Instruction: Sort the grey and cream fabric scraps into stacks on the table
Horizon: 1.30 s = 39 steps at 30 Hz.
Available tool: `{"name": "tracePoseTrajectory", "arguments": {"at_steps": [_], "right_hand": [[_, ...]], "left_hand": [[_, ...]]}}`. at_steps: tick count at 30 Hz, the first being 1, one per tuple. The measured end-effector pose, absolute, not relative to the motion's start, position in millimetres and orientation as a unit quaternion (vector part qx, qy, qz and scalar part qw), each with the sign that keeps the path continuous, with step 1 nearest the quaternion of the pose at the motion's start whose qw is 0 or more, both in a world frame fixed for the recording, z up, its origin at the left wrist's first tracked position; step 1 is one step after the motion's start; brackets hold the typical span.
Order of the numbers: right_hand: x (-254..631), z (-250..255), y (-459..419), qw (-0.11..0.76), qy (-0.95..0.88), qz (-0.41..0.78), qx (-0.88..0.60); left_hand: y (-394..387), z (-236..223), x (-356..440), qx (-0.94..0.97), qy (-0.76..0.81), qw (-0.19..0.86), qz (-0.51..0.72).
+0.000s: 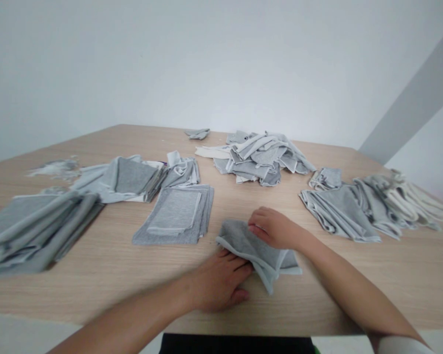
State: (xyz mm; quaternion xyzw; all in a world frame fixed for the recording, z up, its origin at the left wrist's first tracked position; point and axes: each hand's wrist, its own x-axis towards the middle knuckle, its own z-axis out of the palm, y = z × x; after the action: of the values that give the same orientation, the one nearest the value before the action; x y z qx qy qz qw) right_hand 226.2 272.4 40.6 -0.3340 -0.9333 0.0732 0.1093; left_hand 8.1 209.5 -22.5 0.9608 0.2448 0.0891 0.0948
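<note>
A grey cloth piece [239,237] with pale edges lies folded and rumpled on the table in front of me. My left hand [221,280] rests palm down at its near left side, the fingers stretched out and their tips tucked beneath the cloth's edge. Over the cloth's upper right part, my right hand [271,227] is closed, with curled fingers gripping the fabric; its fingertips are partly hidden. Just left of the cloth is a neat stack of flat grey cloth pieces [175,211], with smaller ones on top.
Folded grey cloths [59,221] lie at left, behind them more folded fabric [129,177] and white lint [57,168]. A loose heap of scraps [258,157] sits at the back. Folded cloths [339,211] fill the right side. One small scrap [197,133] lies near the far edge.
</note>
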Motion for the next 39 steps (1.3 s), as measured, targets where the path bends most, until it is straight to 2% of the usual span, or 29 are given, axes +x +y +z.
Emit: {"name": "tracePoseTrajectory", "arguments": {"at_steps": [3,9,15,20,28,33,39], "right_hand": [[235,25,288,0.121,-0.911,0.057,-0.39],[245,6,299,0.011,-0.906,0.085,-0.415],[244,8,299,-0.029,-0.9,0.11,-0.421],[242,10,297,-0.028,-0.893,0.12,-0.434],[251,7,313,-0.013,-0.824,0.085,-0.559],[253,1,318,-0.035,-0.781,0.053,-0.621],[251,6,306,-0.064,-0.787,0.028,-0.613]], "left_hand": [[209,-22,8,0.961,0.247,0.09,0.087],[210,-24,8,0.962,0.242,0.092,0.088],[210,-28,7,0.959,0.251,0.088,0.097],[210,-29,6,0.959,0.251,0.085,0.102],[210,-27,2,0.956,0.226,0.06,0.179],[208,-26,-1,0.955,0.213,0.043,0.2],[210,-28,0,0.958,0.222,0.056,0.172]]}}
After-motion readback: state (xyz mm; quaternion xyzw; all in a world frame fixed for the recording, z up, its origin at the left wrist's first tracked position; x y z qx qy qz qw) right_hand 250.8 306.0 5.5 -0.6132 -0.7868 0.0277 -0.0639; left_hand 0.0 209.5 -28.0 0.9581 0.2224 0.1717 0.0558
